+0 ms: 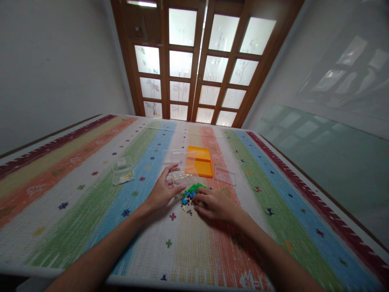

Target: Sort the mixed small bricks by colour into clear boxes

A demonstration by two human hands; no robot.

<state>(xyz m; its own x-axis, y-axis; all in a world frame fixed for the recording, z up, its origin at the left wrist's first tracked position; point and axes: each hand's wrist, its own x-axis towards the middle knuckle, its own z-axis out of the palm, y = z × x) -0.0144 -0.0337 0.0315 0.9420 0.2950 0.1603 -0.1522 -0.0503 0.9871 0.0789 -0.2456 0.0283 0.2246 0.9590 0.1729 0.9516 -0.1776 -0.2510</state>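
My left hand (164,189) is curved around the left end of a clear plastic box (194,175), thumb along the near side and fingers at the far side. Small cream pieces (184,175) lie in that box. Just in front of it, a loose heap of small building bricks (191,194), green, blue and brown, is spread on the cloth. My right hand (212,205) reaches into the heap's right side with fingers curled and pressed together. What its fingertips hold, if anything, is hidden.
Behind the box stands an orange two-part tray (204,168), with a clear lid (225,176) at its right. An open clear case (122,172) with yellow pieces lies to the left. A striped tablecloth (146,251) covers the table; glass-paned doors (194,61) rise beyond it.
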